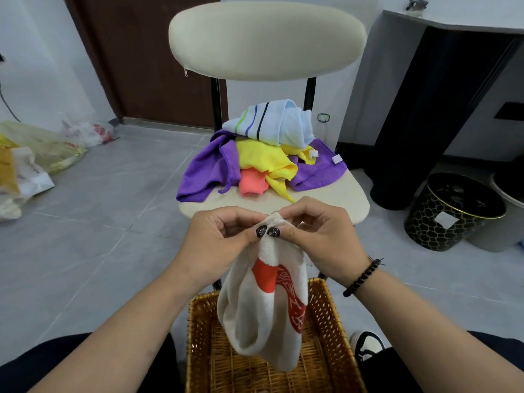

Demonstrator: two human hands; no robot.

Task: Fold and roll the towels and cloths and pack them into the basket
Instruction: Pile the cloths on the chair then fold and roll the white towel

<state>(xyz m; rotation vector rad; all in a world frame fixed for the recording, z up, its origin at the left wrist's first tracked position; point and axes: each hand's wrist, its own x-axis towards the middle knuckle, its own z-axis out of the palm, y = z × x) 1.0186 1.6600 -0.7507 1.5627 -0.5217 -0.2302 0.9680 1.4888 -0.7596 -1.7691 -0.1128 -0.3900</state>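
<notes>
Now both hands are holding one white towel (pixel 263 313) at the lower centre of the frame. The left hand (pixel 218 239) and the right hand (pixel 320 236) are meeting close together, and their curled fingertips are pinching the same top corner of the towel, thumbs almost touching. The towel is hanging down loosely over the basket (pixel 326 336), which is standing at the bottom of the frame with nothing else visible inside it.

To do this step well, I think the hands should be sliding apart along the top edge until each one is holding its own corner, so the towel is opening flat before any fold. Folding it while it is bunched like this would probably give an uneven roll.

The other cloths are waiting in a pile (pixel 263 154) on the chair (pixel 340 202) at the centre of the frame: purple, yellow, pink and a pale blue striped one.

About writing: the towel is carrying a red mark with white characters, but they are creased and I cannot read them. Small white tags on the purple and yellow cloths are too small to read.
</notes>
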